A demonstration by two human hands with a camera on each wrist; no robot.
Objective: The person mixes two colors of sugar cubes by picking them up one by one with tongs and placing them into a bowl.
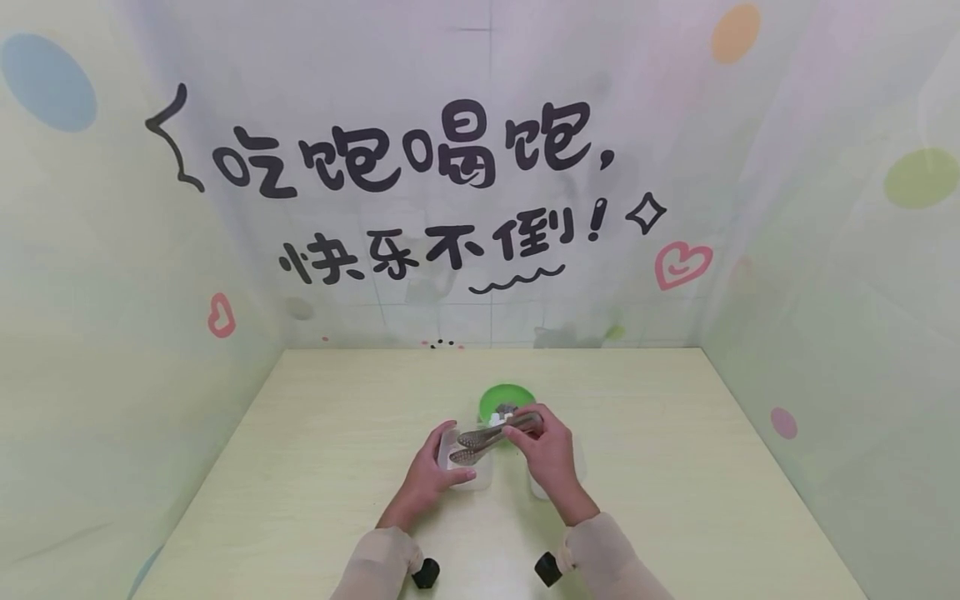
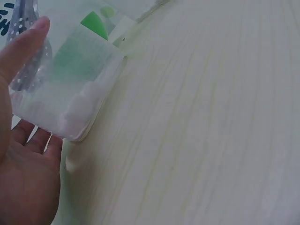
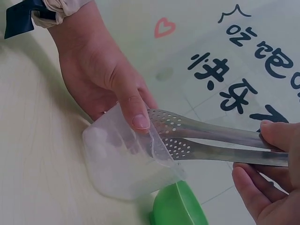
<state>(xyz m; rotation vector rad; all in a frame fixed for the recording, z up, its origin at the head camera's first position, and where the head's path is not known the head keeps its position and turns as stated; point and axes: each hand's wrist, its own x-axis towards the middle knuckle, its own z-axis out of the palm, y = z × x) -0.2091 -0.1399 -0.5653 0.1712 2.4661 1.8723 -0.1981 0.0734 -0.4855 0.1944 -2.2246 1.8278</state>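
My left hand [image 1: 426,479] grips a translucent plastic container [image 1: 474,478] by its side, thumb at the rim. The container is tilted, and pale lumps [image 2: 77,115] show through its wall in the left wrist view. With thumb and fingers, my right hand [image 1: 553,457] pinches metal tongs [image 3: 225,152]. The perforated tong ends, slightly apart, reach into the container's mouth. Just behind the hands stands a green bowl [image 1: 491,400], with white and grey pieces [image 1: 504,412] in it.
A second translucent container [image 1: 538,491] stands on the table under my right hand, which partly hides it. The pale wooden table [image 1: 315,467] meets a printed fabric backdrop [image 1: 360,325] at its far edge, and fabric walls rise at both sides.
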